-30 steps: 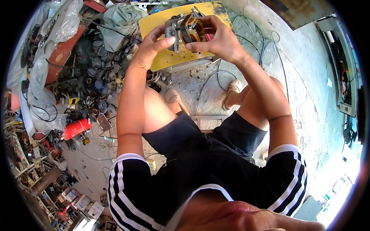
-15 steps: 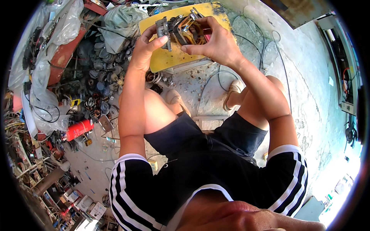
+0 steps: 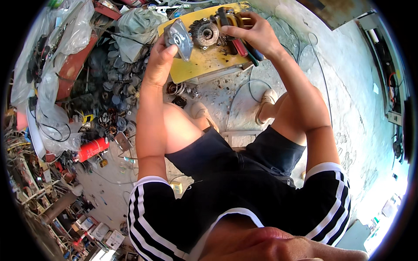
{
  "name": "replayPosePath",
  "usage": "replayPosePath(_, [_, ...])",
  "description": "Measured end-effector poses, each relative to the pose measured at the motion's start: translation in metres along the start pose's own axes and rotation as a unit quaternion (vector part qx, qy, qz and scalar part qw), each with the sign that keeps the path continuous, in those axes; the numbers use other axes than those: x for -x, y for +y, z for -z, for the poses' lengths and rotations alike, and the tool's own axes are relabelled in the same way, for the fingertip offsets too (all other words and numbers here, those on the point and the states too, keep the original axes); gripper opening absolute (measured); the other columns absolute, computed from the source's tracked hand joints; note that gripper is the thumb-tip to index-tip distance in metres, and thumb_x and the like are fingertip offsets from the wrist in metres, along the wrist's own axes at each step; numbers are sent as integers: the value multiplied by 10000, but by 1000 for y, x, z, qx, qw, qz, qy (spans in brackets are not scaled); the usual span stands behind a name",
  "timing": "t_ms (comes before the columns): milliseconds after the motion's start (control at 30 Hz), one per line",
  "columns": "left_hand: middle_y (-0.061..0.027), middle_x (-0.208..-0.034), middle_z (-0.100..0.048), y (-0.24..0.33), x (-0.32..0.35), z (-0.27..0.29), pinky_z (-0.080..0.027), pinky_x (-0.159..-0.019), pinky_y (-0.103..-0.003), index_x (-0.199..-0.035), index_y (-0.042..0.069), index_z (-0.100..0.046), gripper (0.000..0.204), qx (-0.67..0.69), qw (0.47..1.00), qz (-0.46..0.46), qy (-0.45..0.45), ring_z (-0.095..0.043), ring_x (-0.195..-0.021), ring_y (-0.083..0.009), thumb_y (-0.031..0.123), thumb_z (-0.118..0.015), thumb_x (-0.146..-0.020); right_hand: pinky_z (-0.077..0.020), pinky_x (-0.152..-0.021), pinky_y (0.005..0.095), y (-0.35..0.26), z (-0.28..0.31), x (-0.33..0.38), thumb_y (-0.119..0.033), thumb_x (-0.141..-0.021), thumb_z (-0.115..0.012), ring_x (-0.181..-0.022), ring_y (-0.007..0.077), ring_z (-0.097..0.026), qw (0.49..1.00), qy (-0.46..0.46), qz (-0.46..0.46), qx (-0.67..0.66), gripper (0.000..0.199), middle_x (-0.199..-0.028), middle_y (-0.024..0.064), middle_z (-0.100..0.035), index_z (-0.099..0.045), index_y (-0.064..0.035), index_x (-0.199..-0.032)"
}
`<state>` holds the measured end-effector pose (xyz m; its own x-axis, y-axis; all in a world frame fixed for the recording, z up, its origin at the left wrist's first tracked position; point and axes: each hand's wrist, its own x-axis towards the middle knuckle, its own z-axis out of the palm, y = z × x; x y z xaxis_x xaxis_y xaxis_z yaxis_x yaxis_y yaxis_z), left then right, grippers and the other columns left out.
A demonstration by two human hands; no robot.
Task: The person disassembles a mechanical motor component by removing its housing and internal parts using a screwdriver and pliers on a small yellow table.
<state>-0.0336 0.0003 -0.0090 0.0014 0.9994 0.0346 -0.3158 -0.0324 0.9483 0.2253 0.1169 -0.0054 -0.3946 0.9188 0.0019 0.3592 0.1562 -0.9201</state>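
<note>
My left hand (image 3: 160, 61) is closed on a grey metal end cover (image 3: 178, 40), its thumb on the near edge and the cover tilted above the left part of the yellow tabletop (image 3: 191, 67). A round finned metal motor part (image 3: 204, 34) lies on the tabletop, right of the cover and apart from it. At the tabletop's right side my right hand (image 3: 257, 35) is closed on a black and yellow stator (image 3: 227, 18), thumb in front and fingers behind. Partly under this hand lie tools with red (image 3: 239, 47) and dark green (image 3: 251, 57) handles.
Heaped metal parts (image 3: 115, 87) and clear plastic sheeting (image 3: 48, 104) fill the left side. A red cylinder (image 3: 92, 148) lies among them. Black cables (image 3: 320, 56) run over the concrete floor at the right. My feet stand just before the table.
The end cover has turned its face upward in my left hand. My right hand has moved right with the stator, uncovering the round finned part and the tool handles.
</note>
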Motion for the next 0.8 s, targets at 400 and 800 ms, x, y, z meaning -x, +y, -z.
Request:
replayPosePath(400, [-173, -1442, -455, 5, 5, 39, -220, -1145, -636, -1464, 92, -367, 950, 271, 960, 9, -64, -497, -1276, -355, 612, -704, -744, -494, -875, 297, -7, -17, 22, -368, -680, -875, -942, 167, -634, 974, -177, 3, -141, 866, -1022, 136, -670, -481, 90, -1301])
replayPosePath(800, [-83, -1304, -595, 0, 18, 69, -475, -1009, -363, -1384, 39, -471, 547, -57, 970, 234, -13, -585, -1178, -178, 416, -508, -990, -410, -974, 359, -12, -16, 35, -527, -837, -681, -1107, 162, -576, 826, -302, -218, -422, 582, -1243, 26, -632, -588, -160, -1278])
